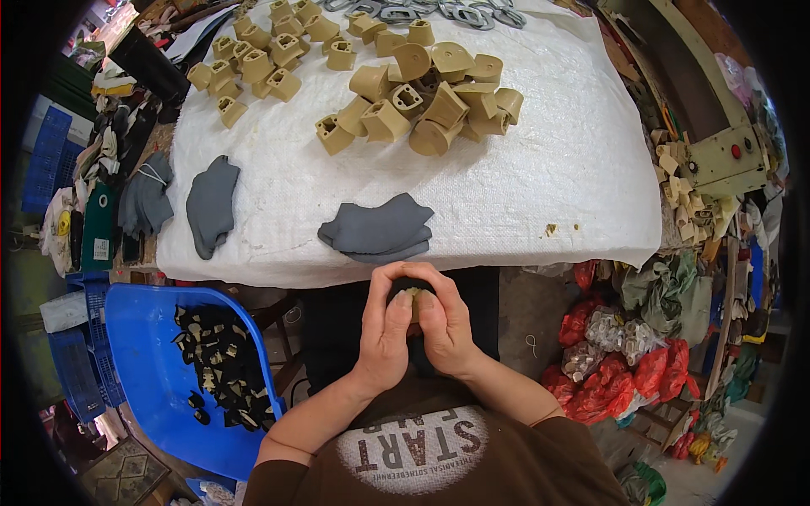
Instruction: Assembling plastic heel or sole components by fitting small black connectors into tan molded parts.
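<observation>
Between both hands, low in the middle of the view, sits a small tan moulded heel block (413, 297) half wrapped in a dark grey piece of covering material (403, 285). The left hand (384, 333) and the right hand (445, 325) are pressed together around it, thumbs on top, so the block is clamped from both sides and only a little of its tan face shows.

To do this wrapping well, I judge the thumbs should pull the grey piece tight and even over the edge, without folds, while the other fingers keep the block from turning.

At 12 o'clock from the hands, near the edge of the white padded table cover (523, 194), lies a small stack of grey cut pieces (377, 229). More grey pieces (211, 205) lie at 10 o'clock. Farther at 12 o'clock is a heap of bare tan heel blocks (422, 97). At 8 o'clock stands a blue plastic tub (139, 337) holding black and cream scraps (221, 363). At 3 o'clock lie red bags (601, 379).
</observation>
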The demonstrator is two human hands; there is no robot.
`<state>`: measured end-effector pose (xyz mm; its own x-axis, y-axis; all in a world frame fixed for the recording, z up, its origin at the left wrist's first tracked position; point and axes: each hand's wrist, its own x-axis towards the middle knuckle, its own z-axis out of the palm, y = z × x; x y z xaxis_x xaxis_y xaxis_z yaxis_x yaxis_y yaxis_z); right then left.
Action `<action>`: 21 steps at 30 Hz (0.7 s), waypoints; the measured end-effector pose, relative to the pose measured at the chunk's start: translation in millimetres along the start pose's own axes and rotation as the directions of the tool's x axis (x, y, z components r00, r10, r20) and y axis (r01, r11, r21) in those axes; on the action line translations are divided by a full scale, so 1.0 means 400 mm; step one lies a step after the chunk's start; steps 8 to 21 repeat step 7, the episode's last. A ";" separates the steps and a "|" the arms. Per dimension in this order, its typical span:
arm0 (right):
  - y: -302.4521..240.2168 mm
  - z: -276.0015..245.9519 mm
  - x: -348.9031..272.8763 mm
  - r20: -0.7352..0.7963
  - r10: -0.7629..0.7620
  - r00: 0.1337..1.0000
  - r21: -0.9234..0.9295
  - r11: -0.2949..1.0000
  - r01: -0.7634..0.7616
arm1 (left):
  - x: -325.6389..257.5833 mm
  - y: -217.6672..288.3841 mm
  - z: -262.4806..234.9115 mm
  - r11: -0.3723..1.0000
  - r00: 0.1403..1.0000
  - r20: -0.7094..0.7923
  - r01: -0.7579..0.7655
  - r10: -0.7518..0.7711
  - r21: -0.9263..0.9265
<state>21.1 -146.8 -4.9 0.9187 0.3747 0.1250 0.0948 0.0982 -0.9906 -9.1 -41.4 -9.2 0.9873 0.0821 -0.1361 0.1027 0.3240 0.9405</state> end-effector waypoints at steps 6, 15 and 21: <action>-0.035 -0.045 0.037 0.145 0.192 0.971 0.037 0.979 -0.199 | 0.016 0.028 -0.037 0.821 0.972 0.106 0.235 -0.211 -0.520; -0.035 -0.058 0.047 0.142 0.098 0.985 0.022 0.995 -0.102 | 0.012 0.028 -0.044 0.823 0.974 0.088 0.222 -0.207 -0.523; -0.035 -0.058 0.047 0.142 0.098 0.985 0.022 0.995 -0.102 | 0.012 0.028 -0.044 0.823 0.974 0.088 0.222 -0.207 -0.523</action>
